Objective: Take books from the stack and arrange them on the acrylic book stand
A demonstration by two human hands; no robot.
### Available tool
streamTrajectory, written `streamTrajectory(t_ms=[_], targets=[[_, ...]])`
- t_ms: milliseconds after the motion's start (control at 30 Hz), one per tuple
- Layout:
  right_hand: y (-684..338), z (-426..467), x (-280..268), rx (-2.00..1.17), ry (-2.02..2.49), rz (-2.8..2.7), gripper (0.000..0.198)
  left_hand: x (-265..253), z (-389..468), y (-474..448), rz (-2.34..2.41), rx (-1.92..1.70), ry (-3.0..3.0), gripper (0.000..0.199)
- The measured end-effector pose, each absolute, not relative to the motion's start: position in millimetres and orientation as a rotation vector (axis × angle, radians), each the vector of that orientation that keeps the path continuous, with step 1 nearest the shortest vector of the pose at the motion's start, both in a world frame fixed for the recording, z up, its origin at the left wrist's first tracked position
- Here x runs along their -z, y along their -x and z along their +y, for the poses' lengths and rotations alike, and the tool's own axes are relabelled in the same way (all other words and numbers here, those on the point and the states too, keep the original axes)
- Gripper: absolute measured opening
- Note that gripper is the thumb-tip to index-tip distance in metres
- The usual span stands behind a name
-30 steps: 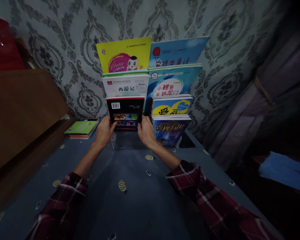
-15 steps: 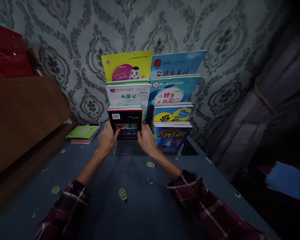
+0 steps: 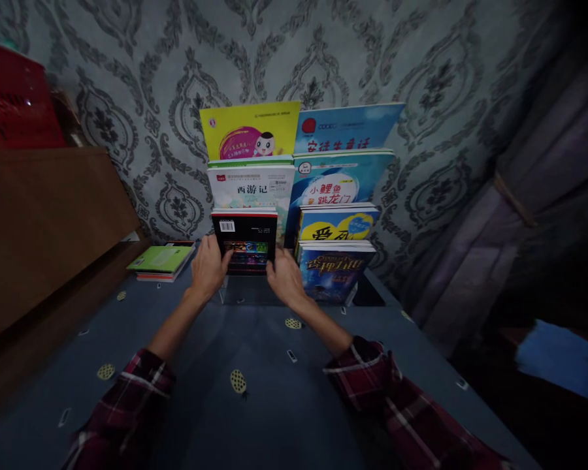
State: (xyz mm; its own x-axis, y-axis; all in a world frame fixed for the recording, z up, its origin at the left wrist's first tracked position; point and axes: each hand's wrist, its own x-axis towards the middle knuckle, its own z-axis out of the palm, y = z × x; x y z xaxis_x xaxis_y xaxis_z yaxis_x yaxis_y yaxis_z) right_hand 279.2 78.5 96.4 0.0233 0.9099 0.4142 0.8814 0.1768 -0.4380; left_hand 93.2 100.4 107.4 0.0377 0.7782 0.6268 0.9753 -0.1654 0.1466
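A black book (image 3: 247, 232) with a barcode and a colourful picture strip stands upright at the front left of a group of books. My left hand (image 3: 208, 266) is closed on its left edge, thumb on the cover. At the right edge, my right hand (image 3: 285, 277) grips it the same way. Other fingers are hidden behind the book. Directly behind rise a white book (image 3: 252, 189) and a yellow book (image 3: 252, 127). Beside my right hand stands a dark blue book (image 3: 333, 271), with a yellow-and-blue book (image 3: 340, 222) and taller blue books (image 3: 347, 170) behind it.
A small stack of books with a green one on top (image 3: 159, 258) lies at left on the blue patterned tablecloth (image 3: 274, 405). A brown wooden box (image 3: 53, 222) flanks the left side, with a red object (image 3: 17, 98) above. A patterned wall is behind; a curtain (image 3: 509, 215) hangs at right.
The black book and both hands have shifted very slightly. Both hands keep hold of the book, and the view has tilted a little.
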Motion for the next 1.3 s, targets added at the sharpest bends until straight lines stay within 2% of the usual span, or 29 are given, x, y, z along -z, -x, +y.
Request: streamTrajectory(t_ms=[167,633,833,1033,1200,1300], targets=[[-277.3,76.1,-98.6,-0.051,1.703,-1.833,0.038,-110.4,99.7,-95.4,-1.802,0.808,1.978,0.028],[-278.4,85.4,-89.7,-0.057,1.677,-1.815,0.045,-117.8,98.1,-93.8,-1.836,0.665,1.979,0.033],[-278.4,89.0,-82.8,-0.029,1.625,-1.778,0.043,-94.8,111.4,-89.4,-1.707,1.039,2.024,0.028],[-280.5,92.4,-76.7,-0.034,1.561,-1.775,0.045,-74.8,125.9,-88.6,-1.414,1.555,2.136,0.045],[-276.7,96.5,-67.9,0.000,1.465,-1.689,0.056,-69.9,129.0,-92.6,-1.370,1.674,2.126,0.044],[-275.2,98.6,-63.7,0.022,1.429,-1.655,0.056,-69.0,127.0,-94.8,-1.386,1.654,2.113,0.039]])
